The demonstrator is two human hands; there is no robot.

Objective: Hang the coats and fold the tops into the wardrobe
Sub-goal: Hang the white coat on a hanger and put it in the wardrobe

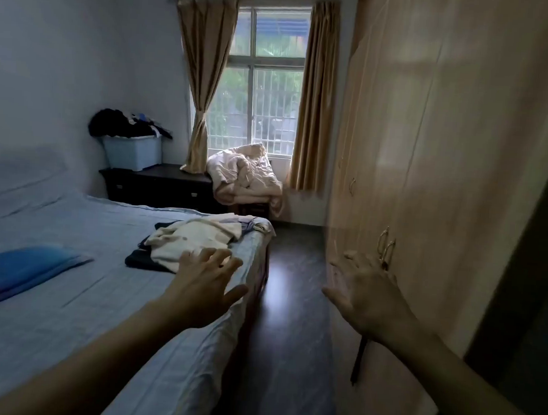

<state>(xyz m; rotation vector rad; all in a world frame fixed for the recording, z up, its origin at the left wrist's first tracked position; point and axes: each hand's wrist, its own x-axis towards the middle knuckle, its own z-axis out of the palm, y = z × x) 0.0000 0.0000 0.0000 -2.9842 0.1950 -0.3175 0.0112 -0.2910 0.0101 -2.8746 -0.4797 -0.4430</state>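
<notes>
A heap of clothes lies near the right edge of the bed (51, 306): a cream garment (197, 238) on top of a dark one (142, 261), with a greyish-purple piece (249, 225) behind. My left hand (205, 286) is stretched out with spread fingers over the bed edge, just short of the heap and holding nothing. My right hand (365, 296) is raised with fingers spread, empty, in front of the light wooden wardrobe (444, 185). Its doors on this side are closed, and a pair of metal handles (386, 248) sits just above my fingers.
A blue pillow (25, 267) lies on the bed at left. A dark dresser (161, 184) carries a blue bin (133, 152) heaped with dark clothes. A crumpled beige quilt (247, 177) sits on a chair under the window. Dark floor (292, 304) runs between bed and wardrobe.
</notes>
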